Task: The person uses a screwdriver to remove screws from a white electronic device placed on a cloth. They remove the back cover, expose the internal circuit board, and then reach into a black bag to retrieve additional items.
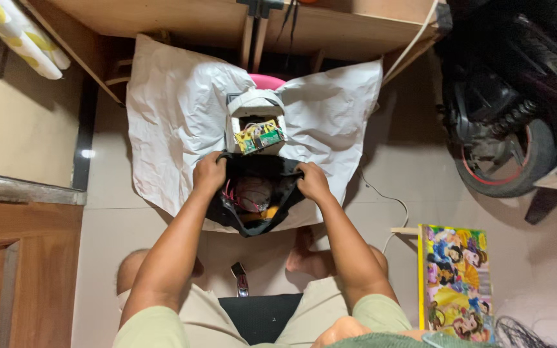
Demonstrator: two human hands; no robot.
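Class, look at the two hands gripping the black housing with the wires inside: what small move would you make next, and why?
Probably lift the black housing slightly. The left hand and right hand grip opposite rims, red wires sit exposed inside, and the white unit with its circuit board lies close behind.

My arms are bare from the shoulder down, no watch, ring or band on either wrist. I wear a pale green sleeveless top (156,325) and light beige shorts (320,306) that end above the knee. My feet are bare too, no sandals or socks on them.
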